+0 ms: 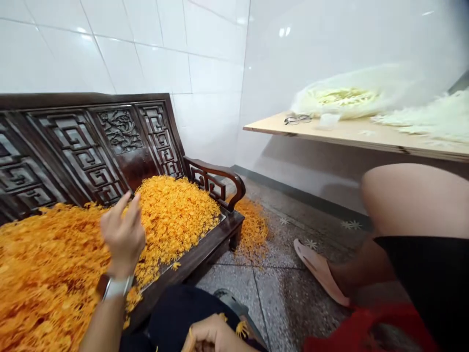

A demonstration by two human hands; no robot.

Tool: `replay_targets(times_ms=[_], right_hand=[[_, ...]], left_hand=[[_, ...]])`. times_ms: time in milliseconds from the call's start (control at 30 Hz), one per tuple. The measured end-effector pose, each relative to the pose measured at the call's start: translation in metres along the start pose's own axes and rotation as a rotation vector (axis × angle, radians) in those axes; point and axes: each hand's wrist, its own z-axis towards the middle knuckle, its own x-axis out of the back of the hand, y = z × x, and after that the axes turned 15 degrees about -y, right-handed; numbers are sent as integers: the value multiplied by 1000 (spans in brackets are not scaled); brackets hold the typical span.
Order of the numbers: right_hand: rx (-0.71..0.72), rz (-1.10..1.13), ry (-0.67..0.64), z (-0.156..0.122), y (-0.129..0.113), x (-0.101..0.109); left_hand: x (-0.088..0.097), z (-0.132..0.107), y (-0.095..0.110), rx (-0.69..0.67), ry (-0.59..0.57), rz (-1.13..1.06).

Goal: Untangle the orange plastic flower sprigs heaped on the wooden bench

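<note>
A big heap of small orange flower pieces [62, 264] covers the seat of a dark carved wooden bench [110, 137]. My left hand [122, 232], a watch on its wrist, is raised over the heap with the fingers loosely apart and nothing visibly in them. My right hand [210, 337] rests low on my dark-clothed lap, its fingers curled round a few orange pieces [242, 330]. More orange pieces [252, 230] lie spilled on the floor by the bench's right armrest.
A person's bare knee [414, 200] and black shorts fill the right side, with a pink slipper [318, 271] on the speckled floor. A plywood table [351, 134] behind carries pale flower heaps [344, 98] and a pair of glasses [296, 119]. White tiled walls stand behind.
</note>
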Motion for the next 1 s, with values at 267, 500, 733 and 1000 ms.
replay_targets(times_ms=[267, 500, 733, 1000], right_hand=[[170, 150, 452, 16, -51, 12], [336, 261, 547, 60, -84, 44], [372, 56, 572, 62, -78, 43], [474, 68, 507, 59, -77, 26]], left_hand=[[-8, -61, 4, 380, -381, -387], [10, -98, 63, 383, -652, -890], [8, -99, 45, 453, -438, -792], [-22, -99, 27, 602, -219, -1024]])
